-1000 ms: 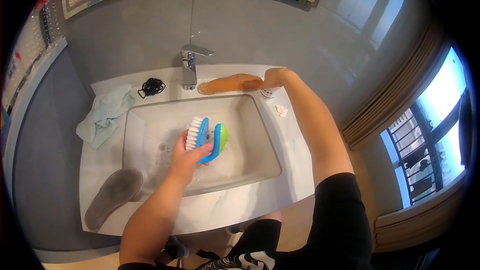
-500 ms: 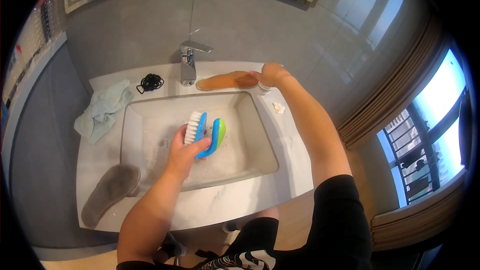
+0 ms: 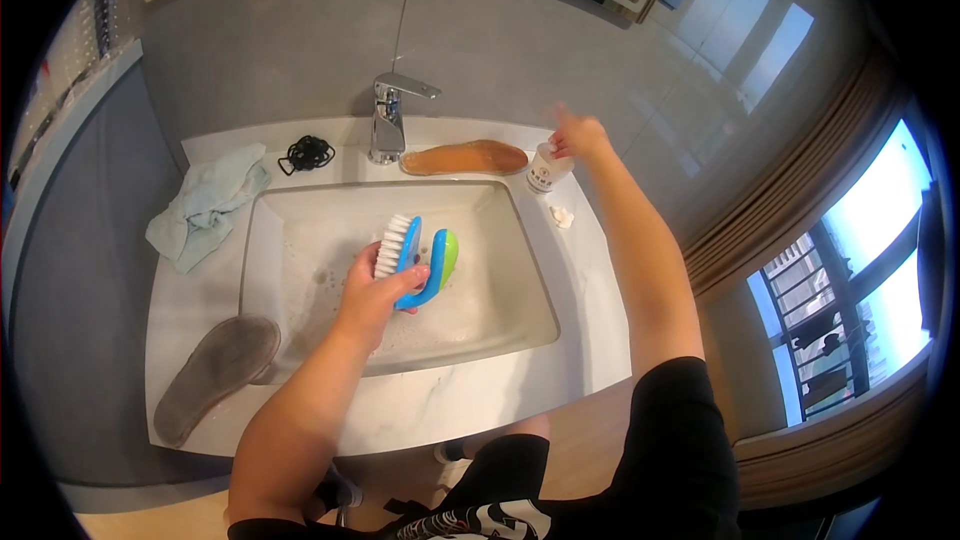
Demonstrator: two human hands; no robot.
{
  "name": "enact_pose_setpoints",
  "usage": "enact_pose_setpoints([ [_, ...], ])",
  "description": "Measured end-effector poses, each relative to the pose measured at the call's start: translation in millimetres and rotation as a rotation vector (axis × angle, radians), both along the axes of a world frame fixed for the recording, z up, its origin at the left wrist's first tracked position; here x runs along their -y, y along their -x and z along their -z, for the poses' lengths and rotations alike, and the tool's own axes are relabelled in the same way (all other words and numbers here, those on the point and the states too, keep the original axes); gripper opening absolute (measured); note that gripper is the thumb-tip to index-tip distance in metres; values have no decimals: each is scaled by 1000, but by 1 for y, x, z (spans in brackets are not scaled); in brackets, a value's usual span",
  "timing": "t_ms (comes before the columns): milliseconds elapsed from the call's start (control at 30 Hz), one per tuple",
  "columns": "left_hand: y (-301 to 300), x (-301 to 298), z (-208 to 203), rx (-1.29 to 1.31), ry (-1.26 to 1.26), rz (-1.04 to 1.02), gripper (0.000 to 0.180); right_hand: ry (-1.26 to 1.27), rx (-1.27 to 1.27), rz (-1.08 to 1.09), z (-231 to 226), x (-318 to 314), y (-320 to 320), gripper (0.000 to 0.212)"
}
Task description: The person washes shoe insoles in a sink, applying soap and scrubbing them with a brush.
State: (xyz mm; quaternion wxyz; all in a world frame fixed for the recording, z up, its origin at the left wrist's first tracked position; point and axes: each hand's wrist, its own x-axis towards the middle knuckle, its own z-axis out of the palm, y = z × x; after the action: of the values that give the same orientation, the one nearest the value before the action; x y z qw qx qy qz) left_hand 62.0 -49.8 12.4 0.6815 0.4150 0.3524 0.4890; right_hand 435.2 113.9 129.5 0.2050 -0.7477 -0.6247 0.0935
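Brush point(image 3: 437, 265): smooth, glossy plastic body; bristles point(image 3: 391, 250) matt. Tap point(image 3: 387, 127): polished metal, bright. Counter point(image 3: 470, 395): smooth, stone-like, faintly veined. Sink point(image 3: 480, 315): smooth, ceramic-looking. Container point(image 3: 543, 174): smooth, plastic-looking. Cloth point(image 3: 205, 208): soft textile, matt, creased. Grey insole point(image 3: 215, 375): matt, napped. Tan insole point(image 3: 465, 157): smoother, slight sheen. Wall point(image 3: 270, 50): smooth panels, reflective at right. Curtain point(image 3: 790, 180): pleated fabric, matt.

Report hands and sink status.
Left hand: holding brush over sink. Right hand: at top of white container, grip unclear. Gray insole: at sink's near-left corner.
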Motion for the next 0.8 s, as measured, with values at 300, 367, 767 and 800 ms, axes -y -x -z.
enact_pose_setpoints([
  [300, 0, 0, 2, -140, 81, -30, 74, 84, -1111, 111, -37, 35, 33, 66],
  [367, 2, -1, 11, -185, 107, -55, 82, 138, -1166, -15, -40, 48, 77, 65],
  [767, -3, -2, 9, -359, -108, -16, 87, -85, 1, -1499, 45, 177, 452, 45],
  [800, -1, -5, 6, -322, 20, 25, 87, -74, -4, -1510, 73, 182, 463, 45],
])
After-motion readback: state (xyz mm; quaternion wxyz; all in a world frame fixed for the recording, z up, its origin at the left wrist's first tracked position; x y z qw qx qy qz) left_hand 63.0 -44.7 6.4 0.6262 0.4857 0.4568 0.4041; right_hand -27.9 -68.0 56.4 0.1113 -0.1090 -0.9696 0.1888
